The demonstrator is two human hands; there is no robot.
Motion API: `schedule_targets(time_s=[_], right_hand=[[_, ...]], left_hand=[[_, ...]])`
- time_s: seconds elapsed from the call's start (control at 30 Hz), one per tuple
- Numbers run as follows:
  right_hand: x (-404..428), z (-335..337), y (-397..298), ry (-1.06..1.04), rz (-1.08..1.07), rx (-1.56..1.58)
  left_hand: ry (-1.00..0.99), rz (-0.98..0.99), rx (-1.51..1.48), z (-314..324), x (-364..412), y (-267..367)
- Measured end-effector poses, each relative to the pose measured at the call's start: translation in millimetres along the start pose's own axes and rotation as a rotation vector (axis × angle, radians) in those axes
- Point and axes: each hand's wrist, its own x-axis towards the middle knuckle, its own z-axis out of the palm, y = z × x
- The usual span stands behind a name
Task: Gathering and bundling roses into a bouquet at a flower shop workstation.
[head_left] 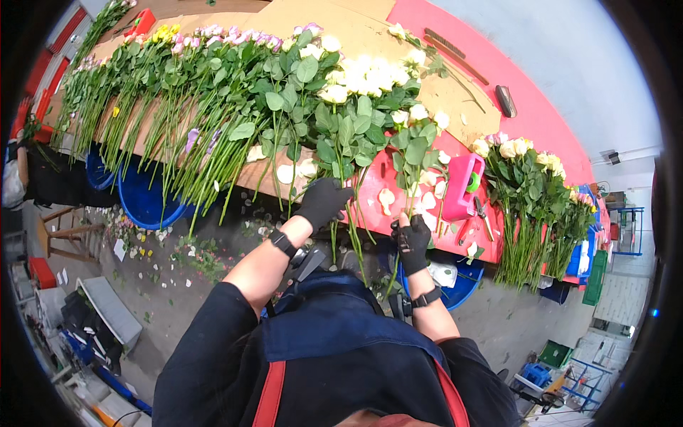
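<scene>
My right hand [412,245], in a black glove with bare fingertips, grips the green stem of a white rose [416,145]. The stem's lower end comes out below the fist. My left hand [323,202], also in a black glove, is at the stems of the cream-white roses [347,128] beside it. Its fingers curl next to these stems, but the glove hides whether they close around any. Loose white petals [387,198] lie on the red tabletop [373,187] between my hands.
Pink and lilac roses [229,37] lie left in a long row, stems overhanging the edge. To the right are a pink plastic container [459,187], pruning shears [483,216] and more bundled roses [533,208]. Blue tubs [144,197] stand below. A co-worker's arm [22,160] shows far left.
</scene>
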Motion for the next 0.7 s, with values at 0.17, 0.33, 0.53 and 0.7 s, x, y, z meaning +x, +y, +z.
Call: schedule_targets(time_s=[0.17,0.33,0.53,0.7], right_hand=[[-36.1,-7.0,-54.6,0.024,-0.290,-0.305],[-59.1,2.1,-75.8,-0.078,-0.285,-0.179],[-95.4,13.4,-87.7,-0.236,-0.459,-0.268],[-128.5,-16.5,-60.8,-0.254,-0.734,-0.265]], left_hand=[[0.292,0.295,0.256,-20.2,-29.9,-2.4],[0.160,0.215,-0.358,-8.9,-67.6,17.2],[-0.103,0.265,-0.835,29.3,-100.8,16.3],[-0.037,0.323,-0.551,45.1,-155.7,7.8]])
